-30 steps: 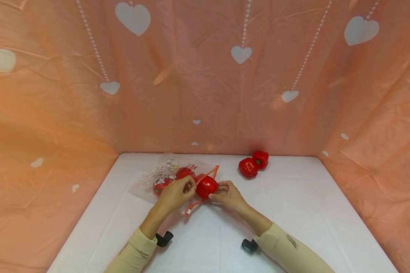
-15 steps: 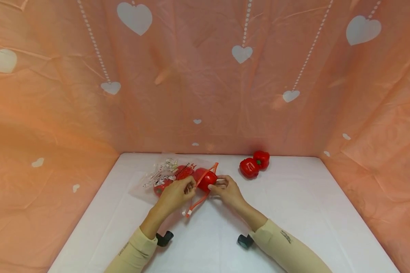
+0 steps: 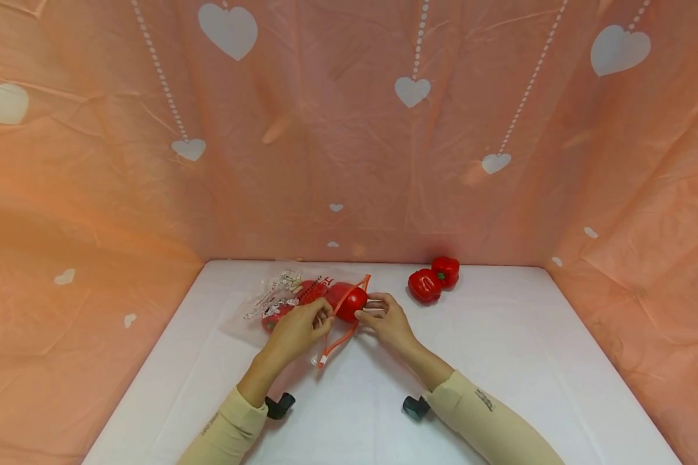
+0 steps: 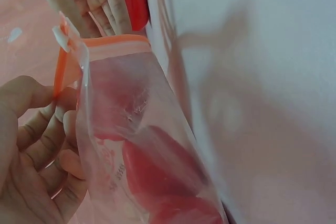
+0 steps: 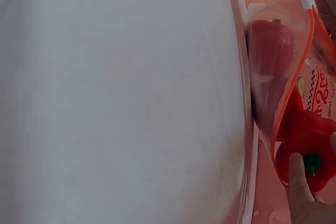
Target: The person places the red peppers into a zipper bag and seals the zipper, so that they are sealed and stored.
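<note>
A clear printed bag (image 3: 249, 318) with an orange zip edge (image 3: 341, 340) lies on its side with red peppers (image 3: 273, 320) inside. My left hand (image 3: 295, 334) pinches the bag's edge between thumb and finger, as the left wrist view shows at the orange strip (image 4: 62, 74). Another red pepper (image 3: 356, 302) sits in the bag's mouth, partly behind the film. My right hand (image 3: 392, 328) holds its outer end with thumb and fingers. In the right wrist view, one finger (image 5: 298, 174) rests beside the green stem (image 5: 313, 162). The bag hides part of the peppers.
Two more red peppers (image 3: 424, 286) touch each other at the back right of the white table (image 3: 488, 361). Dark wrist devices (image 3: 280, 407) show below both forearms. Orange sheets with white hearts (image 3: 412, 92) stand behind and at the sides.
The pepper at the bag's mouth has moved left and back, farther into the bag. My right hand has followed it, while the left stays nearly still.
</note>
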A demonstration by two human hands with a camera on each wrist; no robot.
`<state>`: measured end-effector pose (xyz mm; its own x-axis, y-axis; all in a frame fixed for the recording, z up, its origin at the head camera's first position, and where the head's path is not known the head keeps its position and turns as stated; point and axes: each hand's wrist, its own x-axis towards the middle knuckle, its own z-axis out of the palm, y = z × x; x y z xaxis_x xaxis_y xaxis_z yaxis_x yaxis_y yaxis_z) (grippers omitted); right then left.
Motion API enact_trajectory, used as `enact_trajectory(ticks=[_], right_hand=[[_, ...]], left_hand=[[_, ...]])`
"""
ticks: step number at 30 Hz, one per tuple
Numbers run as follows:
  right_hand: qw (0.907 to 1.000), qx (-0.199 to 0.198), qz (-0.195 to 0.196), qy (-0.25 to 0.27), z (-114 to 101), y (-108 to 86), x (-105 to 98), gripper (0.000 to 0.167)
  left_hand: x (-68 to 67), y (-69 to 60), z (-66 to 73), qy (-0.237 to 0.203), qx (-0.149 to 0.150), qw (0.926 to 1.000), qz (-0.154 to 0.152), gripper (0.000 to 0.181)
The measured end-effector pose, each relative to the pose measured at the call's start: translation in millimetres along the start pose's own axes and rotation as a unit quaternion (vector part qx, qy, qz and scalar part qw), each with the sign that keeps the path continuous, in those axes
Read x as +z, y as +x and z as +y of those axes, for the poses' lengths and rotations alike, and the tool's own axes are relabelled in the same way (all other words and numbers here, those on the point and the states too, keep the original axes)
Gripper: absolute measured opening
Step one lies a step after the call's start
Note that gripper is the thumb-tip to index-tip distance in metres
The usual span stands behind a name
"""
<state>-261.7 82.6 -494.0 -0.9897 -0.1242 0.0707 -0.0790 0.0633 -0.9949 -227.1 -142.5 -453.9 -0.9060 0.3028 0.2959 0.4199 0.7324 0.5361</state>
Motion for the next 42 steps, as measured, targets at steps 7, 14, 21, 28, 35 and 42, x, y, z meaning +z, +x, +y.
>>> enact_trajectory(ticks=[7, 14, 21, 28, 35, 42], right_hand=[[1.0000, -0.003, -0.007, 0.005, -0.7, 2.2, 2.1, 0.049], [0.9996, -0.022, -0.009, -0.016, -0.5, 3.7, 5.5, 0.046], [0.9993, -0.022, -0.010, -0.028, 4.0, 10.3, 10.0, 0.043], [0.9985, -0.018, -0.015, -0.050, 7.5, 16.2, 15.9, 0.042], [0.9974, -0.023, -0.027, -0.063, 1.5, 15.4, 22.2, 0.042], [0.9970, -0.009, -0.046, -0.062, -0.6, 14.6, 22.9, 0.043]], left_hand=[[-0.9, 0.3, -0.1, -0.001, 0.003, 1.0000, 0.003, 0.010], [-1.5, 0.4, 0.0, 0.000, 0.000, 1.0000, 0.001, 0.010], [-2.2, 0.0, 0.7, -0.001, 0.000, 1.0000, 0.000, 0.009], [-1.4, 0.1, 0.2, -0.002, 0.001, 1.0000, 0.001, 0.010], [-1.6, 0.7, -0.1, -0.005, -0.001, 1.0000, 0.004, 0.010], [-3.8, 0.2, -0.2, -0.006, -0.005, 0.9999, 0.007, 0.010]])
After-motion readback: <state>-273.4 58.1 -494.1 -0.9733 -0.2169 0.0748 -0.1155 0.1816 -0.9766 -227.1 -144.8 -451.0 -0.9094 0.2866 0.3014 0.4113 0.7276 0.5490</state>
